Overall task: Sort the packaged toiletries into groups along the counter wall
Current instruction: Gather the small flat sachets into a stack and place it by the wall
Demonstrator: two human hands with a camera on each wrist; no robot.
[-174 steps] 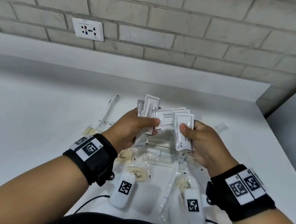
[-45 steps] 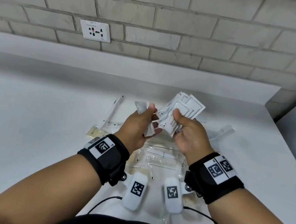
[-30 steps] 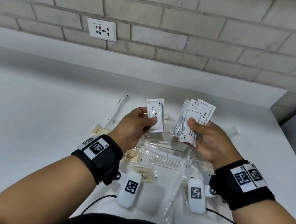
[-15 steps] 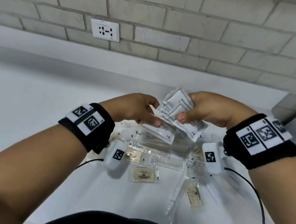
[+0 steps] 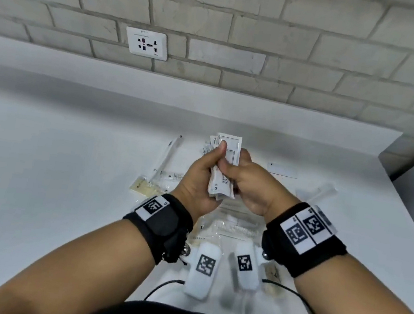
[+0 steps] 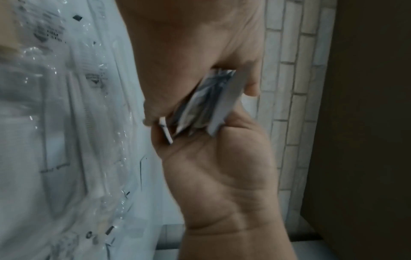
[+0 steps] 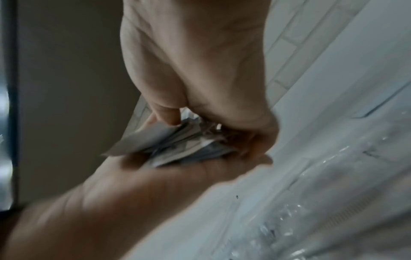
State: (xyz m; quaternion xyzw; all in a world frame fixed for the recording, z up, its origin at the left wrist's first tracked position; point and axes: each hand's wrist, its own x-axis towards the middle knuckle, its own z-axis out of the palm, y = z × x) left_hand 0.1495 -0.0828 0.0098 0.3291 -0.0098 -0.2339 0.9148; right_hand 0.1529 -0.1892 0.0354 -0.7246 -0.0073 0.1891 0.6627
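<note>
White sachets pressed between left hand, right hand, print illegible

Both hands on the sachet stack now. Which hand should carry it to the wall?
Probably the left hand: its fingers wrap the sachets top to bottom, while the right hand only holds their side edge. Free counter by the wall lies on the left.

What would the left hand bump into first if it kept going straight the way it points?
Probably the backsplash. The left hand, gripping the sachets together with the right hand, points across bare counter toward it; depth is unclear.
</note>
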